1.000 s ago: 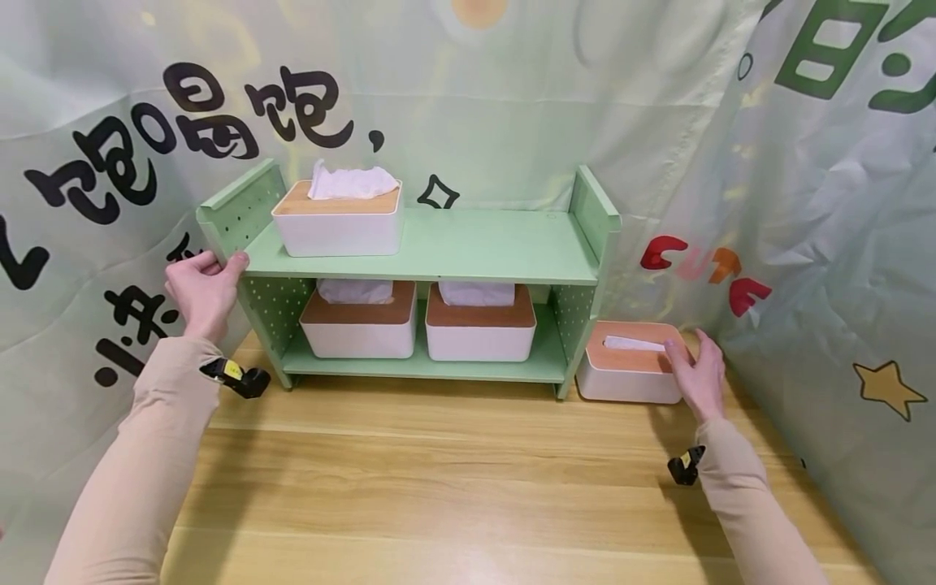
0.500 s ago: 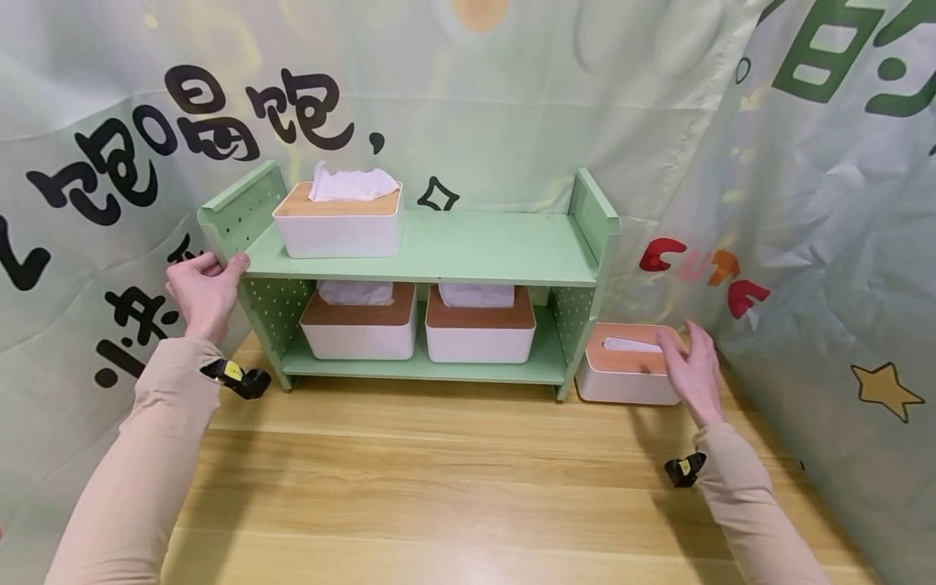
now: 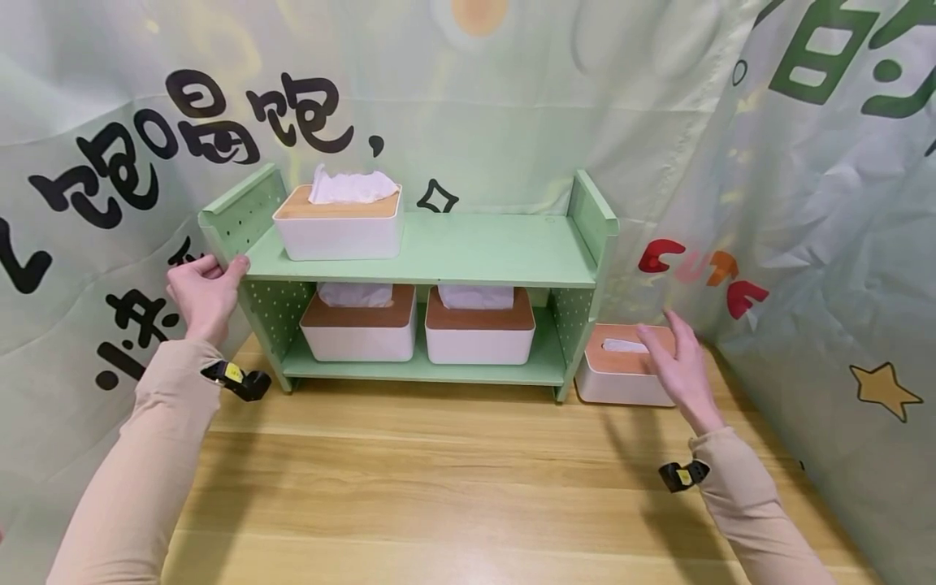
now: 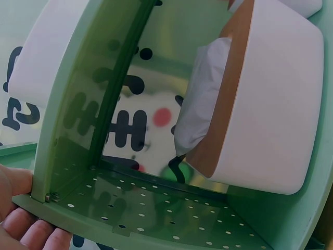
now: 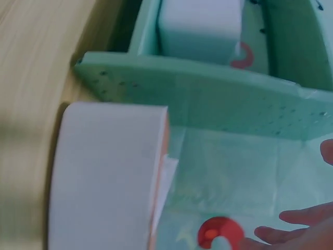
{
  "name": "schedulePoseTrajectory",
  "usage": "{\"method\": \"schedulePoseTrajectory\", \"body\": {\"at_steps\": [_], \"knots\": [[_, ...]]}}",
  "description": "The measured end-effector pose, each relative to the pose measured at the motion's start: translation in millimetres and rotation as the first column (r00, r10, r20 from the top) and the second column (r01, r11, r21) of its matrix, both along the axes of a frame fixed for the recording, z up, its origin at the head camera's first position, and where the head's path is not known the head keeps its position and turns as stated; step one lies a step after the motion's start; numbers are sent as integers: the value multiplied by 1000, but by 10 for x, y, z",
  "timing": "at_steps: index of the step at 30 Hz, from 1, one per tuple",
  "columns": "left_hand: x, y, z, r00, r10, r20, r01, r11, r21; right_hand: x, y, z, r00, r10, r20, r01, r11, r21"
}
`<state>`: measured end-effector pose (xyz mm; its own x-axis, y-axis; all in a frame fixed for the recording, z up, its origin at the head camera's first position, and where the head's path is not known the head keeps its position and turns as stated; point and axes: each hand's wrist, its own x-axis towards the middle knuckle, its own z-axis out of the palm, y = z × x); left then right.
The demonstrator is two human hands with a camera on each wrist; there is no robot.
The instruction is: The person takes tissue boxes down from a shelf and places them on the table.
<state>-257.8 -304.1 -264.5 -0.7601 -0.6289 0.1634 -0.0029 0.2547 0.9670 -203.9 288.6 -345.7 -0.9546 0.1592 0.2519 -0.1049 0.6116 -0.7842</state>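
Note:
My left hand (image 3: 207, 296) grips the left side panel of a green two-tier shelf (image 3: 497, 252), thumb at the front edge and the other fingers round the outside. Seen from the left wrist, the fingers (image 4: 34, 229) lie under the perforated panel's rim. To the right of the shelf, a white tissue box (image 3: 625, 386) with a wood-coloured lid stands on the table. My right hand (image 3: 683, 370) hovers in front of and above that box's right end, fingers spread and holding nothing. From the right wrist, the fingers (image 5: 299, 216) show apart from the box.
One tissue box (image 3: 340, 236) sits at the left of the upper tier. Below it, a left tissue box (image 3: 358, 341) and a right tissue box (image 3: 478, 345) stand side by side on the lower tier. Printed cloth (image 3: 497, 97) hangs behind and at both sides of the wooden table (image 3: 424, 487).
My right hand has come away from the right-hand tissue box, its fingers spreading as it shifts left and slightly up. The left hand keeps its grip on the shelf.

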Motion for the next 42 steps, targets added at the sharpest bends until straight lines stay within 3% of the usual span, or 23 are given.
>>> {"method": "schedulePoseTrajectory", "body": {"at_steps": [10,15,26,33,42], "knots": [[7,12,6,1000,1,-7,-1,1000,-3,133,-175,242,990,128,67,-128,992,-4],[20,20,19,1000,-4,-7,4,1000,4,203,-250,345,981,176,85,-179,983,39],[27,27,19,1000,-5,3,5,1000,-16,365,-426,468,975,222,2,-220,963,154],[19,22,10,1000,0,-3,0,1000,-16,476,-525,577,972,233,20,-233,954,190],[20,17,5,1000,6,9,-6,1000,-20,569,-714,706,942,336,-2,-331,929,166]]}}
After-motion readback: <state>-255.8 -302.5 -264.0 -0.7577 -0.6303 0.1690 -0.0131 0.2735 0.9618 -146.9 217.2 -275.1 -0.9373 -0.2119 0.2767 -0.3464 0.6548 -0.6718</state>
